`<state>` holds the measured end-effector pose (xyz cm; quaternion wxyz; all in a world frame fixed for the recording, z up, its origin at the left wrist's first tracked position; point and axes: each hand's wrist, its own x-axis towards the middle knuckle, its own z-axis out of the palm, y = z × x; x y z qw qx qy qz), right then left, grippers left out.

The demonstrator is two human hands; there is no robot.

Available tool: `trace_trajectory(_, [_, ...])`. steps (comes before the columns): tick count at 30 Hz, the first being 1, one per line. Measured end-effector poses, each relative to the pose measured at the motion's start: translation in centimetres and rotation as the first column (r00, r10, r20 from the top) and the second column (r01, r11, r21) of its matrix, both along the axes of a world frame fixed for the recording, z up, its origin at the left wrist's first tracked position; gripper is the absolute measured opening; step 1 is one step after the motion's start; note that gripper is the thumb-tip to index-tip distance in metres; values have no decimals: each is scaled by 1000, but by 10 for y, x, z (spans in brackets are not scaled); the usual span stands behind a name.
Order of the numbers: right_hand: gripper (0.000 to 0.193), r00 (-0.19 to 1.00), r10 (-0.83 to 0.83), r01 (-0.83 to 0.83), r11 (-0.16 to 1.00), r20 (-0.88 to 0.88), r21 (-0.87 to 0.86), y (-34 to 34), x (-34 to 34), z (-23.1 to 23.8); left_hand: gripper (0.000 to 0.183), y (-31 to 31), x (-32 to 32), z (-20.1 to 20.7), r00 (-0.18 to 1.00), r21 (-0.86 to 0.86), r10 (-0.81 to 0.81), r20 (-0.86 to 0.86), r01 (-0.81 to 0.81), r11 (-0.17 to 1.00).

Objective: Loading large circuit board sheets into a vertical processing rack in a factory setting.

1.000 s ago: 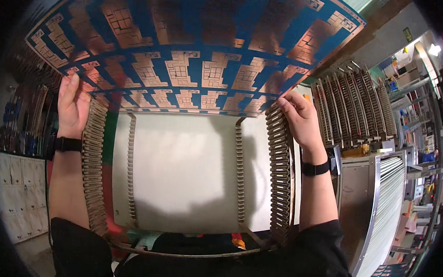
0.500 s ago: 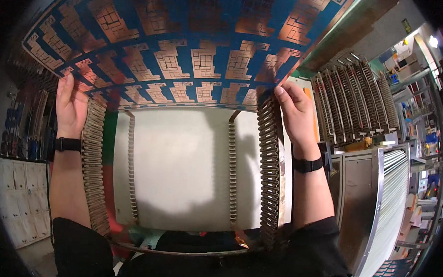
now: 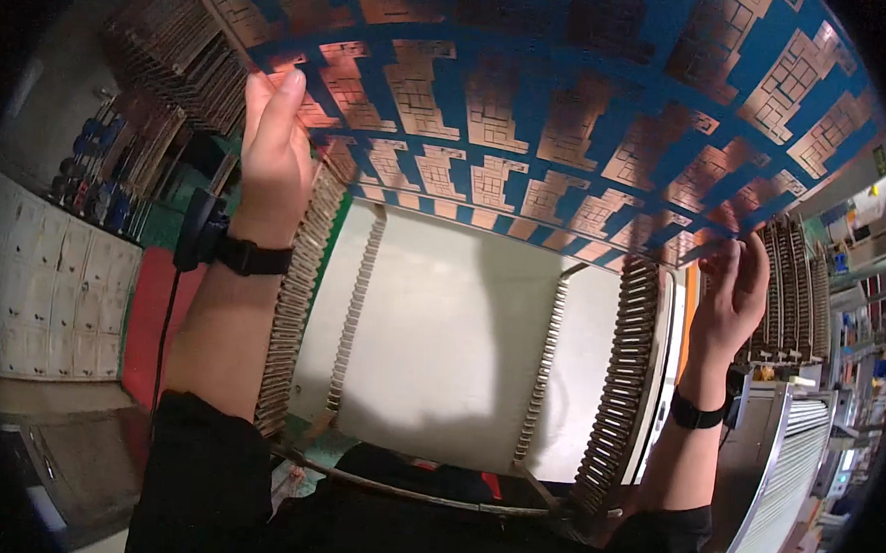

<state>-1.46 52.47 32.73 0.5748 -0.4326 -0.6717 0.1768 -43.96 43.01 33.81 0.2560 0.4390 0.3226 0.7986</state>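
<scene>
A large blue circuit board panel (image 3: 451,127) with rows of copper-coloured patterns spans the top of the view, tilted over a slotted metal rack. At its left edge my left hand (image 3: 276,163) is closed, thumb and fingers on the board. My right hand (image 3: 734,297) grips the lower right edge, its fingertips partly hidden at the panel. Below, the rack's left slotted side (image 3: 299,309) and right slotted side (image 3: 618,386) stand between my forearms. The panel's lower edge lies near the tops of these sides; whether it sits in the slots I cannot tell.
A white board (image 3: 440,326) and two thin toothed strips show inside the rack, with a metal bar (image 3: 421,496) across its near end. More slotted racks (image 3: 793,285) stand right, above a metal-framed stack (image 3: 773,484). White lockers (image 3: 52,286) are at left.
The view has swung, so rack and surroundings sit further right. The panel has shifted right and tilted, its right side lower. My left hand appears higher, my right lower; both still hold the panel.
</scene>
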Motion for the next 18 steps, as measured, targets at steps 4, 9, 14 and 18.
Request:
trace_trajectory(4, [22,996,-84,84,996,16,-32,-4,-1,-10,29,3,-8,-8,999,-30,-14,50,15,999])
trace_trajectory(9, [23,1000,-25,23,989,-11,-149,1,-18,-25,14,1,-32,-33,999,-169,44,11,-41,985])
trace_trajectory(14, [19,992,5,22,977,128,-212,8,3,-39,30,8,-3,-18,997,-161,66,-28,-69,985])
trace_trajectory(18, [22,998,25,-14,982,57,-189,-1,8,-28,38,6,-16,-25,974,-228,177,-139,-205,952])
